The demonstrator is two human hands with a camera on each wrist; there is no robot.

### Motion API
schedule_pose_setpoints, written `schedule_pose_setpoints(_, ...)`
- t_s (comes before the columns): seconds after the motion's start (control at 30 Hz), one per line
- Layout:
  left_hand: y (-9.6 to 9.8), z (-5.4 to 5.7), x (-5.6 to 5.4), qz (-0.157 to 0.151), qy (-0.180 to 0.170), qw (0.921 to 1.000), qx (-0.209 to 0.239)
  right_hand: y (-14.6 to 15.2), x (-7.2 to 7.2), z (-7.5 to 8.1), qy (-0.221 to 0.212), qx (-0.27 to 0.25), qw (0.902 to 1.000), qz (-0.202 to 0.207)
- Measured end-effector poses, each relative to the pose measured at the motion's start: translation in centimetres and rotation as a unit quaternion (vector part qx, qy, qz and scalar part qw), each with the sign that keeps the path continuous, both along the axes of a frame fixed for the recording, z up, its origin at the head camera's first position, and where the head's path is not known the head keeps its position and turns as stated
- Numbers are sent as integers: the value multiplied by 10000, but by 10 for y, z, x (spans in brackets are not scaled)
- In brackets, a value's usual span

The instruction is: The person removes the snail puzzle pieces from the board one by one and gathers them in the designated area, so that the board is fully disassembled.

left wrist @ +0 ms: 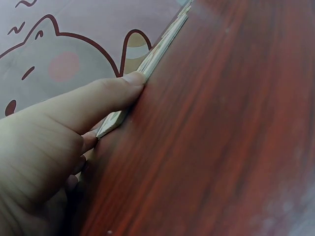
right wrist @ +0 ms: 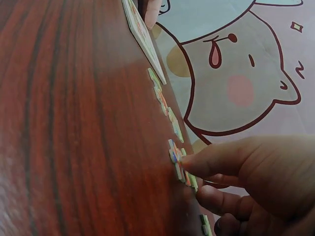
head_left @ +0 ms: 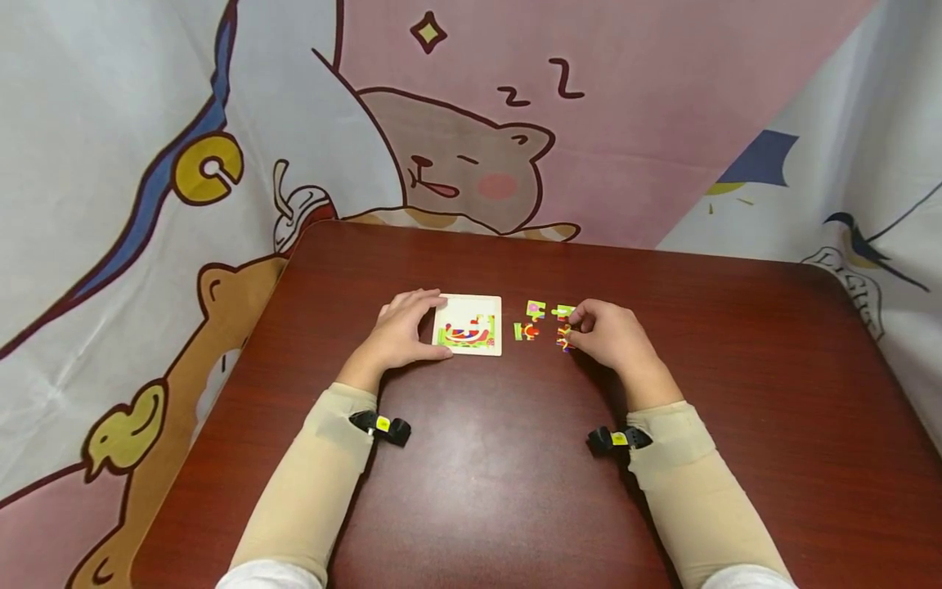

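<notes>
My left hand [head_left: 405, 327] holds a square wooden puzzle board [head_left: 471, 304] at its left side, thumb on the near edge and fingers on the far edge. Coloured pieces fill the board's lower part, while its upper left shows bare pale wood. To the right, my right hand [head_left: 609, 335] pinches a multicoloured puzzle piece [right wrist: 175, 160] with thumb and forefinger, low over the table. The fingers partly hide that piece. Near it lie a green piece [head_left: 563, 311], a green piece with a pink spot [head_left: 536, 309] and a red-and-green piece [head_left: 524, 331].
The dark red wooden table [head_left: 471, 458] reaches back to a cloth [head_left: 625, 123] printed with cartoon animals. Another puzzle piece [right wrist: 205, 225] lies by the right hand's lower fingers. Black cameras [head_left: 381, 427] are strapped at both wrists over beige sleeves.
</notes>
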State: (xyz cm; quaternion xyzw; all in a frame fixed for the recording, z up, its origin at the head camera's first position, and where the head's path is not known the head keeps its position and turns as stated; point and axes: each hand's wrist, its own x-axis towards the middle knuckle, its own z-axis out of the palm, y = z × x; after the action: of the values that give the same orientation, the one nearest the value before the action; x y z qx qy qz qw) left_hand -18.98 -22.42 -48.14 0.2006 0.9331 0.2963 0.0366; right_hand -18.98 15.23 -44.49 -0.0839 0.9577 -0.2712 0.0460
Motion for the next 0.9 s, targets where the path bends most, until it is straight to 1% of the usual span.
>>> schedule_pose_setpoints(0.2,-2,0,-1,1,-4,10000,2,-8,-4,-2,265,8,9996,13)
schedule_pose_setpoints(0.3,-3,0,-1,15,13,10000,-6,-17,-6,-2,379,-83,9992,41)
schedule_pose_setpoints(0.4,-3,0,-1,6,28,10000,17,-28,-10,-2,450,-191,9987,155)
schedule_pose_setpoints(0.47,-2,-1,-2,-9,35,10000,19,-37,-13,-2,448,-234,9983,292)
schedule_pose_setpoints(0.67,-1,-1,-2,-20,51,10000,23,-63,-16,0,177,-280,9971,679)
schedule_pose_setpoints(0.8,-1,-1,-3,-25,63,10000,0,-79,-16,1,21,-321,9962,804)
schedule_pose_setpoints(0.9,-2,-1,-3,-13,41,10000,-22,-89,-14,0,22,-300,9955,894)
